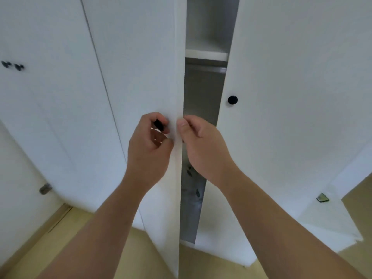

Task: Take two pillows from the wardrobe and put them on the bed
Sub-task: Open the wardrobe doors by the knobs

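A white wardrobe fills the view. Its left door [141, 67] stands partly swung out toward me, leaving a narrow gap. My left hand [149, 146] pinches the door's black knob [159, 124]. My right hand [201, 146] grips the same door's free edge, fingers curled behind it. The right door [291, 87] is closed, with a black knob [232, 100]. Through the gap I see a white shelf [206, 55] high up and a grey patterned fabric [192, 190] low down, mostly hidden; I cannot tell whether it is a pillow.
Two more black knobs [13, 65] sit on wardrobe doors at far left. A white room door with a metal handle [45, 188] is at lower left. Light wooden floor [60, 238] runs below. A white wall and a small dark object [322, 197] are at right.
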A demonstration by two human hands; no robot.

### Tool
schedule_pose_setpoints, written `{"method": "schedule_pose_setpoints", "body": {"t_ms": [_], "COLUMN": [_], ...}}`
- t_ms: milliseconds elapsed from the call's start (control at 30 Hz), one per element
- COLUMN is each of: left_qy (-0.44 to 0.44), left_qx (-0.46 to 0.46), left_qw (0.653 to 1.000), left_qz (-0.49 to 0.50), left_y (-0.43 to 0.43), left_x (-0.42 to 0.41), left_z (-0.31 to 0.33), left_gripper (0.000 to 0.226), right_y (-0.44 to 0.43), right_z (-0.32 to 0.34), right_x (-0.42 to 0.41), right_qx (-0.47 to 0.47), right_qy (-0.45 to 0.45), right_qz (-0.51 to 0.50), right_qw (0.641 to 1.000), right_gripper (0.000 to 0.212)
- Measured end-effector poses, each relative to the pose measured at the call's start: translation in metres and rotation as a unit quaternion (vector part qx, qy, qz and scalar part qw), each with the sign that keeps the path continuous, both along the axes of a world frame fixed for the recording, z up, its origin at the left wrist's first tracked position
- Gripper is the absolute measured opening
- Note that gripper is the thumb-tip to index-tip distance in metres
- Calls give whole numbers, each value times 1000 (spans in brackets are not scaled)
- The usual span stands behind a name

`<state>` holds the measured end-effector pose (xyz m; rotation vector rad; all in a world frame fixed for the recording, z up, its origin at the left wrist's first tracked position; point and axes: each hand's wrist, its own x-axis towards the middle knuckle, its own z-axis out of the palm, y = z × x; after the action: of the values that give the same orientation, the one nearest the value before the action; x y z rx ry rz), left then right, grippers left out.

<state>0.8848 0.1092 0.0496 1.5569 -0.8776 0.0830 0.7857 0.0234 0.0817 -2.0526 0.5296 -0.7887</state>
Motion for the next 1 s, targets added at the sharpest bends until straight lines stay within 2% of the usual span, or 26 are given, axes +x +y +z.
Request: {"method": "schedule_pose_setpoints", "body": {"t_ms": [100,267,333,400,433,533,633,700,800,900,1000], "left_qy": [115,188,200,206,210,241,244,233,253,240,191], "left_qx": [-115,-182,-188,-184,-183,-187,-165,-145,-170,-195,-202], "left_qw": [985,963,953,946,945,944,951,953,926,895,874], "left_qz": [-50,61,131,171,171,127,93,131,224,322,398], "left_y": [28,84,105,125,136,168,197,210,219,220,220], "left_x": [5,22,33,47,54,78,101,116,133,138,138], "left_z": [3,8,8,9,10,14,14,10,-2,-12,-18], "left_gripper": [34,27,30,28,24,13,21,23,42,25,12], "right_y": [28,73,91,108,116,137,153,161,169,168,160], "right_z": [0,-7,-7,-10,-10,-7,-3,-2,-9,-20,-27], "right_x": [0,23,38,58,67,95,118,133,155,169,175], "right_qx": [2,-13,-8,11,17,0,-41,-58,-56,-38,-11], "right_qy": [-2,5,12,16,19,29,52,60,72,56,34], "right_qz": [64,168,216,259,273,305,333,353,369,350,327], "right_qw": [998,986,976,966,962,952,940,932,925,934,944], "right_gripper": [29,46,49,34,31,43,45,47,49,47,51]}}
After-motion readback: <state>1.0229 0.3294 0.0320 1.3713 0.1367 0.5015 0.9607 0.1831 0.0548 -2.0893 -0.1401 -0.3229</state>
